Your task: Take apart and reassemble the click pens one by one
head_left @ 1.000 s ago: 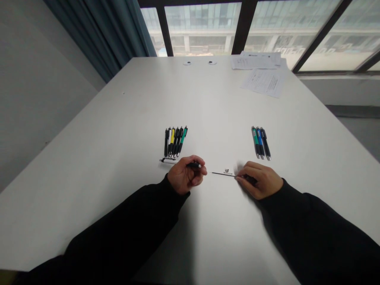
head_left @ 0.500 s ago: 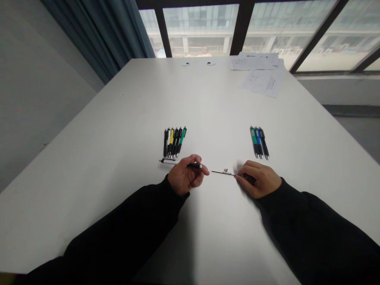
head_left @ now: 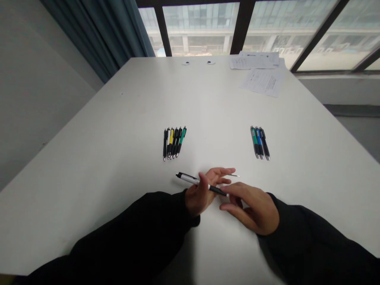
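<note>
My left hand (head_left: 204, 192) is closed around a white ballpoint pen (head_left: 188, 178) with a black clip and black grip, its thumb laid over the barrel. The pen slants down to the right. My right hand (head_left: 252, 208) is at its lower end, thumb and index finger apart, fingertips close to the pen's tip; whether they touch it I cannot tell. A thin refill (head_left: 235, 175) shows past my left fingertips; the rest is hidden behind them, and I cannot tell if the fingers hold it or it lies on the table.
Several pens (head_left: 171, 142), black, white, yellow and green, lie side by side beyond my left hand. Three pens (head_left: 259, 142), green, blue and black, lie farther right. Printed papers (head_left: 263, 81) rest at the far right of the white table (head_left: 118, 130), near the window.
My left hand has moved right with the pen, its fingers now reaching toward the refill. My right hand has let go of the refill and come nearer me, to the pen's tip.
</note>
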{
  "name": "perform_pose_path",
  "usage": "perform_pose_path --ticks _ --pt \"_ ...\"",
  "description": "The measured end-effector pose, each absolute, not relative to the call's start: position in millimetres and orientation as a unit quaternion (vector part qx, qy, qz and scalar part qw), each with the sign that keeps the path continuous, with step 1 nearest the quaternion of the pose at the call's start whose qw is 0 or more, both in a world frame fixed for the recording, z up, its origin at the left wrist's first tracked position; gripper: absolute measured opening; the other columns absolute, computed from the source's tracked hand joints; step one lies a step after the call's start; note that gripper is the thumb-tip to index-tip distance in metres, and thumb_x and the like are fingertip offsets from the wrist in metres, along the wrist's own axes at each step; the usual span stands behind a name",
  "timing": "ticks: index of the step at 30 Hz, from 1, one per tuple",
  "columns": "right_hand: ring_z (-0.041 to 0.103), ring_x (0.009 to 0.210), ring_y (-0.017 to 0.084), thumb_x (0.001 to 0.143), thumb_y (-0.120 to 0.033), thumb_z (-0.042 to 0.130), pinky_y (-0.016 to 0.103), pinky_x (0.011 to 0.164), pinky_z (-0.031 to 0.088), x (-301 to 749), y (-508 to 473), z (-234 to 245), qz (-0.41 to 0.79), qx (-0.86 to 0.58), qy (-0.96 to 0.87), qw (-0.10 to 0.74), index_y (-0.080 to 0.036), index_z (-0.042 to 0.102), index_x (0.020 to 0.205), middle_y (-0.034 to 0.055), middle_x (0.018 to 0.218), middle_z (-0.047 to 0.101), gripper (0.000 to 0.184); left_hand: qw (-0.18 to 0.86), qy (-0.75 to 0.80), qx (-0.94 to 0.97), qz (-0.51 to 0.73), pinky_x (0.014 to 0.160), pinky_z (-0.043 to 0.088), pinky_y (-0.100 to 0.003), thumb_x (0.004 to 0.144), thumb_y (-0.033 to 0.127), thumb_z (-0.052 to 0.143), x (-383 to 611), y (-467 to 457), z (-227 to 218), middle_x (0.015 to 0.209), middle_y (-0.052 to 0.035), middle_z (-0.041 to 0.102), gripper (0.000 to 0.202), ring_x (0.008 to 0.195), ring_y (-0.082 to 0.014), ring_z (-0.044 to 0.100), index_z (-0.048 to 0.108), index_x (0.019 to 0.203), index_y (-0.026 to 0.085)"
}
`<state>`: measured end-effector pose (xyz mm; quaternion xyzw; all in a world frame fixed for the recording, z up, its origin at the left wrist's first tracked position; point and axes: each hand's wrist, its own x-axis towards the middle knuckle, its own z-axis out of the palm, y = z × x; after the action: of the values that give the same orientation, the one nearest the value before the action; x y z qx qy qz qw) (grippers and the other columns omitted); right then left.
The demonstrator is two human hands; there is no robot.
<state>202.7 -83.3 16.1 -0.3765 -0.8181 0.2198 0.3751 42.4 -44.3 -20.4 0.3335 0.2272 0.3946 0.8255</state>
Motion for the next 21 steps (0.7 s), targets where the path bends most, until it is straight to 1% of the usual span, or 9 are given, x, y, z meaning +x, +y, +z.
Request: perform_pose_path --ticks 2,4,7,9,10,12,13,17,21 --pt "0.062 0.065 0.014 0.090 -0.017 0.057 0.026 0.059 0.052 202 -85 18 0.219 -0.374 -0.815 0.385 -0.022 0.054 0.115 0.0037 0.081 0.067 0.026 0.825 0.220 0.353 0.383 0.092 0.041 -0.042 0.065 0.087 0.039 43 -48 -24 0.133 -0.0147 0.052 0.083 0.104 -0.0245 0.053 0.061 0.108 0.019" --pt "0.064 0.073 0.015 0.089 -0.012 0.055 0.027 0.064 0.053 208 -84 20 0.230 -0.373 -0.810 0.391 -0.022 0.055 0.113 0.0056 0.089 0.069 0.026 0.822 0.218 0.376 0.369 0.087 0.045 -0.039 0.070 0.079 0.050 38 -47 -25 0.132 -0.0141 0.052 0.073 0.103 -0.0229 0.053 0.060 0.111 0.019" --pt "0.063 0.069 0.015 0.087 -0.011 0.057 0.028 0.063 0.052 224 -80 20 0.229 -0.415 -0.792 0.385 -0.021 0.058 0.109 0.0060 0.088 0.069 0.024 0.783 0.280 0.427 0.355 0.072 0.048 -0.029 0.074 0.048 0.073 19 -35 -21 0.119 -0.0130 0.058 0.048 0.092 -0.0183 0.056 0.061 0.109 0.018" --pt "0.061 0.064 0.014 0.085 -0.013 0.060 0.027 0.059 0.051 236 -78 16 0.209 -0.447 -0.777 0.391 -0.021 0.061 0.104 0.0045 0.081 0.067 0.020 0.743 0.308 0.466 0.368 0.069 0.046 -0.025 0.071 0.033 0.078 4 -25 -19 0.104 -0.0092 0.063 0.040 0.079 -0.0129 0.057 0.062 0.103 0.017" --pt "0.061 0.063 0.014 0.085 -0.014 0.061 0.026 0.058 0.050 241 -76 14 0.204 -0.454 -0.774 0.391 -0.020 0.062 0.101 0.0040 0.079 0.067 0.018 0.724 0.314 0.494 0.365 0.068 0.046 -0.023 0.071 0.029 0.078 -3 -20 -18 0.096 -0.0077 0.064 0.033 0.076 -0.0121 0.057 0.063 0.098 0.016" --pt "0.060 0.060 0.013 0.084 -0.017 0.062 0.026 0.057 0.050 251 -74 9 0.197 -0.466 -0.772 0.386 -0.020 0.063 0.097 0.0031 0.077 0.067 0.013 0.664 0.336 0.558 0.366 0.068 0.046 -0.025 0.073 0.026 0.075 -13 -13 -17 0.084 -0.0057 0.063 0.023 0.074 -0.0126 0.057 0.064 0.089 0.014" --pt "0.060 0.059 0.013 0.085 -0.019 0.062 0.025 0.057 0.050 255 -73 7 0.196 -0.468 -0.775 0.377 -0.020 0.063 0.096 0.0026 0.075 0.067 0.011 0.617 0.348 0.608 0.359 0.068 0.047 -0.025 0.074 0.025 0.074 -16 -11 -17 0.082 -0.0056 0.063 0.019 0.072 -0.0127 0.058 0.065 0.088 0.014" --pt "0.057 0.054 0.012 0.085 -0.023 0.059 0.024 0.052 0.046 265 -69 -1 0.185 -0.475 -0.805 0.303 -0.020 0.064 0.090 0.0007 0.067 0.063 0.008 0.435 0.334 0.766 0.335 0.072 0.049 -0.030 0.079 0.022 0.066 -16 -9 -17 0.086 -0.0092 0.069 0.011 0.074 -0.0168 0.061 0.072 0.087 0.018" --pt "0.056 0.054 0.013 0.084 -0.025 0.060 0.024 0.051 0.044 270 -64 -4 0.166 -0.480 -0.820 0.262 -0.019 0.065 0.087 0.0012 0.064 0.061 0.008 0.379 0.306 0.807 0.332 0.079 0.049 -0.034 0.081 0.020 0.062 -12 -9 -19 0.087 -0.0103 0.072 0.014 0.083 -0.0206 0.064 0.075 0.087 0.022"
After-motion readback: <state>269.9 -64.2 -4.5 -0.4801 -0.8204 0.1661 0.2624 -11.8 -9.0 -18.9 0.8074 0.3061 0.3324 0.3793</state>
